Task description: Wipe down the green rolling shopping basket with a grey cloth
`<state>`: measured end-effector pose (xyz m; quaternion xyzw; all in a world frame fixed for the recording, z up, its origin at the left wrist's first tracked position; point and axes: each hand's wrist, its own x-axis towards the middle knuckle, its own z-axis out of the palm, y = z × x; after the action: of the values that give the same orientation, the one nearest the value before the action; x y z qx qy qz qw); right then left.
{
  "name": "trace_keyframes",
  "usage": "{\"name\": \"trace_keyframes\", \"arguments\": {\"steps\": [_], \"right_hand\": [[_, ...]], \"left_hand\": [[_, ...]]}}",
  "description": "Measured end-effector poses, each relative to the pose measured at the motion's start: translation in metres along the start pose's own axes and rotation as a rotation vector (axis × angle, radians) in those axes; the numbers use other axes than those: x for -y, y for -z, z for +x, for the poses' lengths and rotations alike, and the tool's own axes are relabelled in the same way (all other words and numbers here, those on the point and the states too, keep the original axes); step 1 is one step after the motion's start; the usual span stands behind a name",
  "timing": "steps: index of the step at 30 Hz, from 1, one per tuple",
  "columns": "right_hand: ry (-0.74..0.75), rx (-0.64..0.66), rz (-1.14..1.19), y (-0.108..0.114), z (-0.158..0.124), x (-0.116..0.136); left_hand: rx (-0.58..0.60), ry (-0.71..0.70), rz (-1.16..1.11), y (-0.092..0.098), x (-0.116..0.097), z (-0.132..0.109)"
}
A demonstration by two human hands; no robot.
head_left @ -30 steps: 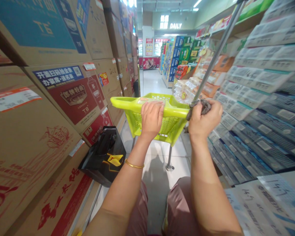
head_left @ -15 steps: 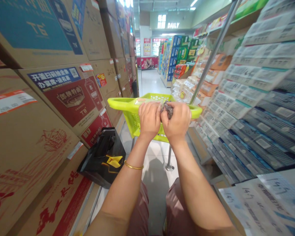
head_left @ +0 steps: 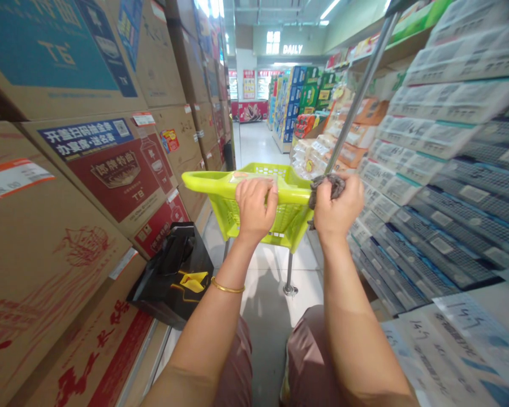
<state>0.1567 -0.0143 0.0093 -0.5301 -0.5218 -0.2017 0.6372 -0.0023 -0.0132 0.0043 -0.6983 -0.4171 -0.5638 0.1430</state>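
A bright green plastic shopping cart (head_left: 221, 212) stands right in front of me, its handle bar running across the middle of the view. My left hand (head_left: 257, 208) is closed over the handle near its centre, and a gold bangle (head_left: 228, 286) circles that wrist. My right hand (head_left: 341, 204) is closed round a crumpled grey-brown cloth (head_left: 327, 189), which lies against the right end of the handle. How much of the handle the right fingers touch is hidden by the cloth and hand.
Stacked cardboard cartons (head_left: 123, 175) wall the left side. A black bag (head_left: 169, 274) stands on the floor beside them. A metal pole (head_left: 360, 93) rises at the right, by packs of tissue (head_left: 443, 102). Tiled floor (head_left: 257, 141) leads to farther shelves (head_left: 299, 93).
My right hand has slid with the cloth from beside my left hand to the handle's right end. My left hand keeps its hold on the handle.
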Motion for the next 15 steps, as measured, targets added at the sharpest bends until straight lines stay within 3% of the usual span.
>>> {"name": "trace_keyframes", "arguments": {"steps": [4, 7, 9, 15], "right_hand": [[0.009, 0.052, 0.000, -0.005, -0.011, 0.025], [0.091, 0.162, 0.034, -0.012, -0.024, 0.050], [0.126, 0.162, 0.040, -0.016, -0.030, 0.059], [0.196, 0.167, -0.015, -0.014, -0.025, 0.044]], "left_hand": [[-0.018, 0.023, 0.042, -0.004, -0.001, -0.001], [-0.006, 0.046, 0.050, -0.005, 0.001, -0.001], [0.009, 0.050, 0.042, -0.004, 0.002, -0.001], [0.025, 0.018, 0.021, -0.001, 0.002, 0.000]]}}
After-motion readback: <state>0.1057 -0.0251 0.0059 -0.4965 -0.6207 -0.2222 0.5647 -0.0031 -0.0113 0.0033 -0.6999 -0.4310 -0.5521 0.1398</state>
